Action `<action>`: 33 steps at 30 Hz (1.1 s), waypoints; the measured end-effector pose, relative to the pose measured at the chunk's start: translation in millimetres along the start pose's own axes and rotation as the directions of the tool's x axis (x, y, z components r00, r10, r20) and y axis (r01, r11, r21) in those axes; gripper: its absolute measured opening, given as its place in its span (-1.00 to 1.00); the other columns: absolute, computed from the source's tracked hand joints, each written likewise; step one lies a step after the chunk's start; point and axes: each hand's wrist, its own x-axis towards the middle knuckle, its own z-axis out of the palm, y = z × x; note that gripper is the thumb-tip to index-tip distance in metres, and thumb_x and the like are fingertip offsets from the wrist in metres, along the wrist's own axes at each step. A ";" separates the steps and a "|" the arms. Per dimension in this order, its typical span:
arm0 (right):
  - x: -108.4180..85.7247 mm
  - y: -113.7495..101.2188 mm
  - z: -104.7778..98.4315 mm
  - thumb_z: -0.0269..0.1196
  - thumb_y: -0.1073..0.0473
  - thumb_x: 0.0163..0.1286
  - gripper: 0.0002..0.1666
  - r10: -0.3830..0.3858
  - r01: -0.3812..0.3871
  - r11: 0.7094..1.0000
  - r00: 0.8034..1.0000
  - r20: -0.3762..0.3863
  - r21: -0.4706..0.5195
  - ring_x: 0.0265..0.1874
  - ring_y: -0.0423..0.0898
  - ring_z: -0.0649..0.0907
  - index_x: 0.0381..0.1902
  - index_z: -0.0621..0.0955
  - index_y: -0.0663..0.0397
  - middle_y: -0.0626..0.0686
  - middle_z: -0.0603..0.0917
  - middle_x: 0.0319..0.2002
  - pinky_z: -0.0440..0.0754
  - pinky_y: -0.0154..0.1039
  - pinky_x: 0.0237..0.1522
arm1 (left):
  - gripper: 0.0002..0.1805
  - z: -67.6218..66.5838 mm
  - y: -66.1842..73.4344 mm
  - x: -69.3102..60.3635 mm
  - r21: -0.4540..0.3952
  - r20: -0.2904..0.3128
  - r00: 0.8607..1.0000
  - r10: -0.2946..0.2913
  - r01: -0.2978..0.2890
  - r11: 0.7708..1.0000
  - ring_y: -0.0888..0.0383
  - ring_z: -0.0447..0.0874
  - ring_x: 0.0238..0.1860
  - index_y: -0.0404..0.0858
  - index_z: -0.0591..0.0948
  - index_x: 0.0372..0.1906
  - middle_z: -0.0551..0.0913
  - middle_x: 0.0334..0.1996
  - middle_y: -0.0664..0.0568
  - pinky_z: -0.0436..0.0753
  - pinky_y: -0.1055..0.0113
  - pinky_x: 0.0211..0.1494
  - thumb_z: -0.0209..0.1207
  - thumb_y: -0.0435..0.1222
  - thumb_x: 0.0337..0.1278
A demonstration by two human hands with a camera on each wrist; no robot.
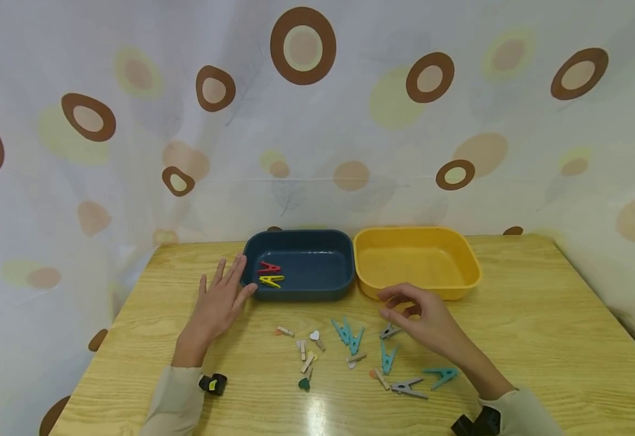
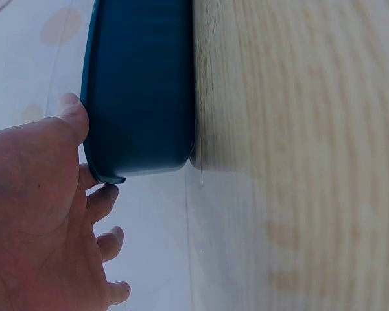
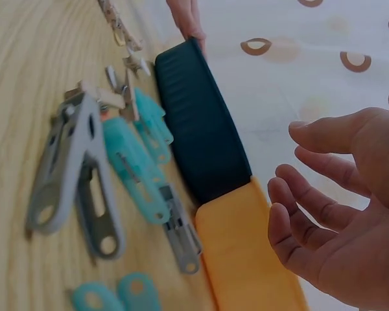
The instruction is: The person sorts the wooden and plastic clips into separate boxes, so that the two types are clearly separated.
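Observation:
My left hand touches the left end of the dark blue bin, fingers spread; in the left wrist view its thumb lies at the rim. A red clothespin and a yellow clothespin lie inside that bin. Over the front edge of the yellow bin hovers my right hand, fingers loosely bent and nothing between them and the thumb. Below it is a grey clothespin, partly hidden in the head view. Teal clothespins and another grey clothespin lie nearby.
Several small wooden clips, such as one with a green heart and one with a white heart, lie scattered on the wooden table. Both bins stand side by side against a patterned curtain at the back.

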 end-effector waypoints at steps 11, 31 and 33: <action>-10.6 25.5 -3.5 0.42 0.30 0.35 -0.69 0.063 -0.062 0.998 0.997 0.051 -0.005 -0.18 -0.04 0.73 0.03 0.69 0.23 0.17 0.75 -0.05 0.71 -0.25 -0.25 | -0.20 -0.4 0.4 0.6 0.000 0.005 1.000 -0.012 0.012 1.000 -0.26 -0.22 0.63 -0.23 -0.02 0.67 -0.03 0.65 -0.10 -0.26 -0.47 0.46 -0.17 0.12 0.63; -14.6 55.3 -9.3 0.44 0.38 0.27 -0.66 0.015 0.000 0.997 0.982 0.187 -0.079 -0.16 0.01 0.65 0.01 0.72 0.11 0.06 0.73 -0.05 0.56 -0.28 -0.29 | -0.20 -0.1 -0.7 0.7 0.008 0.008 1.000 -0.010 0.010 1.000 -0.25 -0.21 0.63 -0.22 -0.05 0.68 -0.04 0.65 -0.10 -0.25 -0.48 0.46 -0.18 0.13 0.63; -14.9 56.4 -9.8 0.42 0.41 0.26 -0.67 0.010 0.006 0.997 0.981 0.192 -0.083 -0.16 0.00 0.64 -0.02 0.73 0.10 0.05 0.73 -0.05 0.56 -0.28 -0.28 | -0.20 0.4 -0.6 0.7 0.009 0.007 1.000 -0.009 0.008 1.000 -0.25 -0.21 0.63 -0.22 -0.04 0.67 -0.04 0.65 -0.10 -0.24 -0.48 0.46 -0.18 0.12 0.63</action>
